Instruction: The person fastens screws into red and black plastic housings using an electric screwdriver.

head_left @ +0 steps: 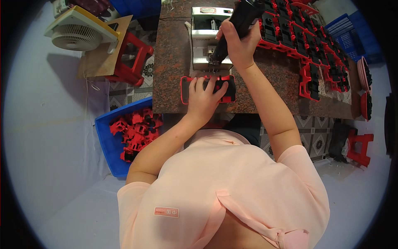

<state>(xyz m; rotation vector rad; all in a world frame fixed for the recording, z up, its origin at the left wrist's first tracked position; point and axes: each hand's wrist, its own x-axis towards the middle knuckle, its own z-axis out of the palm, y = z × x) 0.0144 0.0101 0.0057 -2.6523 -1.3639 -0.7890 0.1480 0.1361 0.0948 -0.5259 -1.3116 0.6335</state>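
Note:
My right hand (241, 47) is wrapped round a black electric screwdriver (241, 20), tilted with its lower end at the front of a silver screw feeder (200, 60). Just in front of that box, on the table, lies a red-and-black plastic housing (186, 91). My left hand (202, 97) bears on it from above, fingers spread over its black middle and gripping it against the tabletop. The fingers hide part of the housing. The screwdriver's tip is too small to make out clearly.
Rows of similar red-and-black housings (296, 39) cover the right of the brown speckled table (275, 74). A blue bin (107, 143) of red parts stands at lower left. Beyond it are a fan (76, 37) and red stool (134, 58). Blue crates (344, 35) stand at far right.

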